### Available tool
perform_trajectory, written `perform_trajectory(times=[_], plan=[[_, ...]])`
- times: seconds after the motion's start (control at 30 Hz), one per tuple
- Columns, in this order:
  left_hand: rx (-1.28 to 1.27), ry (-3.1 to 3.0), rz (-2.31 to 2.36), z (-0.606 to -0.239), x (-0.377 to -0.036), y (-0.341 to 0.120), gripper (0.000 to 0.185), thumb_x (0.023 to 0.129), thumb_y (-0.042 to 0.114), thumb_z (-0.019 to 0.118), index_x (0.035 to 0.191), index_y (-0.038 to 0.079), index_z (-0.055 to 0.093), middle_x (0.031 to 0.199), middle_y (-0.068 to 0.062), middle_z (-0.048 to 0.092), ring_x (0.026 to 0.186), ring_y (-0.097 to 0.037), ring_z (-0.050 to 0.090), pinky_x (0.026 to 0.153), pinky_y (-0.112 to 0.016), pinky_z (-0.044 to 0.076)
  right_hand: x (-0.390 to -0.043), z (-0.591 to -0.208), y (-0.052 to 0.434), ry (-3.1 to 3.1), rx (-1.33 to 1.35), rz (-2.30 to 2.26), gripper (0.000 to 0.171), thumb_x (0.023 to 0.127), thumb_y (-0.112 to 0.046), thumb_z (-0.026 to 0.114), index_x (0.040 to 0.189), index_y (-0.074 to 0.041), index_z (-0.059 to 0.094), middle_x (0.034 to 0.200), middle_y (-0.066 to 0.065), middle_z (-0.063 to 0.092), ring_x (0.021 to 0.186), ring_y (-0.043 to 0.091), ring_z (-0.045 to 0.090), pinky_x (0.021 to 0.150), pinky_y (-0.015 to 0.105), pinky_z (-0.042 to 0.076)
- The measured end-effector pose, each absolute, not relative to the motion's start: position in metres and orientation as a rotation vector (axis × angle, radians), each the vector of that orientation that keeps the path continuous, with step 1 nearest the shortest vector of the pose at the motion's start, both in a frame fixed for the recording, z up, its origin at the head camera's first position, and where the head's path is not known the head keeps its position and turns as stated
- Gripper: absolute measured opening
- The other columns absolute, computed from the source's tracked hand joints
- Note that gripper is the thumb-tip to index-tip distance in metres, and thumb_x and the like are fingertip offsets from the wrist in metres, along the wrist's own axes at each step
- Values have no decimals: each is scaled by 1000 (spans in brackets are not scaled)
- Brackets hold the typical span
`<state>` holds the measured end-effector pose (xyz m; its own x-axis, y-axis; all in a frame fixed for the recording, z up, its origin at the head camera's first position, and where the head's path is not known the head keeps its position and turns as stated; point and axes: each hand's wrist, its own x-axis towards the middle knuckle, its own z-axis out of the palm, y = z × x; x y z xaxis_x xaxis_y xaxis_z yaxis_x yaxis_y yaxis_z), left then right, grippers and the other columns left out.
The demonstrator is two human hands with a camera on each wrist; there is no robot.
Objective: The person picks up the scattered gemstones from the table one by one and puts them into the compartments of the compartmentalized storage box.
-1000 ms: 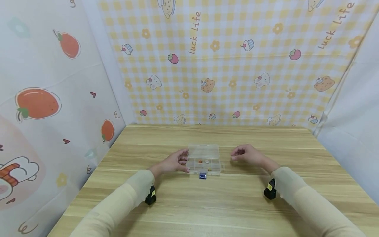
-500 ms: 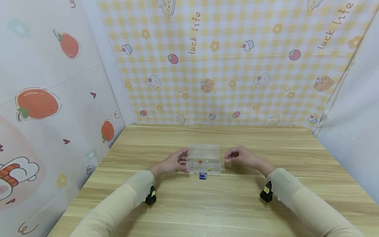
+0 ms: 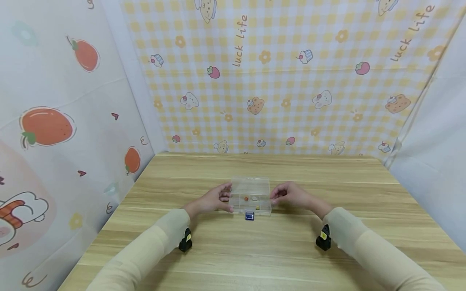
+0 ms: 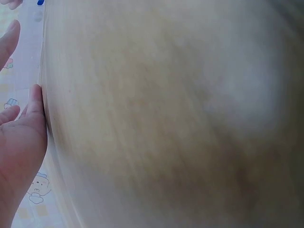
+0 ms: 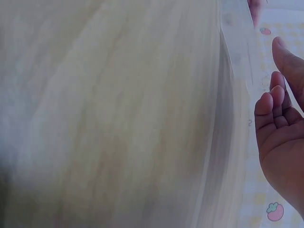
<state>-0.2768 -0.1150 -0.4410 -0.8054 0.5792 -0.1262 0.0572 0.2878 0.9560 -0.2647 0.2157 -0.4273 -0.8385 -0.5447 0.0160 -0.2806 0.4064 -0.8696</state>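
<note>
A clear plastic compartment box (image 3: 251, 190) lies in the middle of the wooden table (image 3: 255, 246), with a blue latch (image 3: 249, 216) at its front edge. Small orange, white and yellow pieces (image 3: 254, 198) sit in its compartments. My left hand (image 3: 214, 199) holds the box's left end, thumb at the front corner and fingers at the back. In the left wrist view the thumb (image 4: 35, 97) touches the box edge (image 4: 33, 52). My right hand (image 3: 287, 195) is at the box's right end with loosely curled fingers. The right wrist view shows its fingers (image 5: 266, 107) just beside the box wall (image 5: 237, 57).
Printed cloth walls close in the table on the left (image 3: 54, 129), back (image 3: 276, 81) and right (image 3: 437, 141). Bare wood lies in front of and behind the box. A small black camera unit hangs under each wrist (image 3: 185, 240).
My right hand has moved left across the table and come up to the box's right end. The left hand and the box have stayed still.
</note>
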Motion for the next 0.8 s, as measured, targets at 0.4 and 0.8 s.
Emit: perform_trajectory(times=[0.4, 0.8], plan=[[573, 2108, 1531, -442, -278, -116, 100, 78, 1, 80, 155, 5, 17, 147, -20, 36, 129, -35, 44, 104, -36, 43, -262, -429, 205, 2393, -747, -1358, 13, 84, -5, 75, 95, 1, 71, 83, 4, 64, 74, 16, 53, 62, 21, 47], [572, 2090, 1538, -443, -279, -116, 101, 78, 1, 80, 155, 5, 15, 147, -20, 36, 129, -35, 44, 103, -34, 44, -261, -429, 198, 2417, -771, -1310, 11, 83, -5, 76, 92, -1, 71, 79, 3, 62, 73, 16, 51, 61, 21, 45]])
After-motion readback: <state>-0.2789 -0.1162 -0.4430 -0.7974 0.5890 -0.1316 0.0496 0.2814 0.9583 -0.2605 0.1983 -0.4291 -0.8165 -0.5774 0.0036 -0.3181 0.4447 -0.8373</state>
